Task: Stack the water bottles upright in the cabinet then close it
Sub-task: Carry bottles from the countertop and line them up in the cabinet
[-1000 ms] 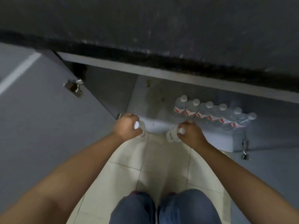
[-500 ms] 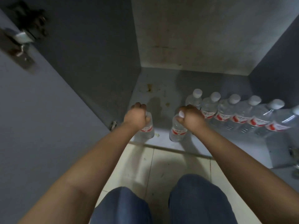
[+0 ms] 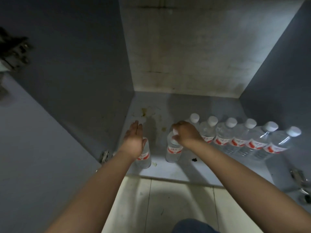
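Inside, on the cabinet floor (image 3: 176,105), a row of six water bottles (image 3: 235,137) stood upright along the right half, white caps up, each wrapped in a white label with a red mark; the printing on the labels was too blurred to read. Near the front edge stood two more. The right hand (image 3: 186,134) had its fingers curled around the neck and cap of the middle bottle (image 3: 173,149), which stood just beside the left end of the row. The left hand (image 3: 134,140) was flat, fingers straight and together, above the left bottle (image 3: 143,155) near the front left corner; whether the palm touched it could not be told. Yellowish stains marked the floor behind the left bottle
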Motion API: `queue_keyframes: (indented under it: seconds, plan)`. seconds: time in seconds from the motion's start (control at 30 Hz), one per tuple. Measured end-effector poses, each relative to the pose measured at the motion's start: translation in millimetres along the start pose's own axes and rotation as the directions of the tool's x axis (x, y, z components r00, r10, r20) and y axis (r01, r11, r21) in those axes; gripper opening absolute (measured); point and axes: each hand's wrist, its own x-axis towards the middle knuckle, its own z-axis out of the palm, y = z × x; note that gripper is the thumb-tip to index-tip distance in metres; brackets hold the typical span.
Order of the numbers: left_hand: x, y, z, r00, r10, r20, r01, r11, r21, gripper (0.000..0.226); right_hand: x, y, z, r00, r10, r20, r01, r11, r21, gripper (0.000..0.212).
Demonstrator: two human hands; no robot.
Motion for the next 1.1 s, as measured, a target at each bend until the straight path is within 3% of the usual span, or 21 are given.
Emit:
queue_keyframes:
  seconds: [0.37, 0.67, 0.83, 1.0, 1.1]
  plan:
    - [0.3, -3.4, 4.9, 1.000, 0.006, -0.017, -0.006, 1.000, 0.006, 0.056, 44.7, 7.8, -7.5, 0.996, 0.058, -0.068, -0.061, 0.997, -0.042, 0.038]
    - [1.4, -5.9, 3.2, 1.000, 0.001, 0.007, -0.001, 0.999, 0.032, 0.057, 62.1, 4.5, -10.8, 0.996, 0.088, 0.010, -0.087, 0.992, -0.091, 0.040]
    - [-4.8, -4.3, -2.3, 0.999, -0.029, 0.014, 0.029, 1.000, 0.010, 0.051, 59.3, 2.1, -1.2, 0.992, 0.112, -0.055, -0.116, 0.990, -0.083, 0.036]
    - [-7.9, -1.2, -4.7, 0.996, -0.061, 0.062, 0.054, 0.992, 0.115, 0.048, 48.8, 3.9, 8.1, 0.992, 0.041, -0.117, -0.044, 0.999, -0.027, 0.063]
    - [-4.8, -4.7, -9.6, 0.993, -0.090, 0.073, 0.084, 0.994, 0.072, 0.039, 37.9, 11.3, 13.7, 0.985, -0.009, -0.170, 0.022, 0.997, 0.073, 0.051]
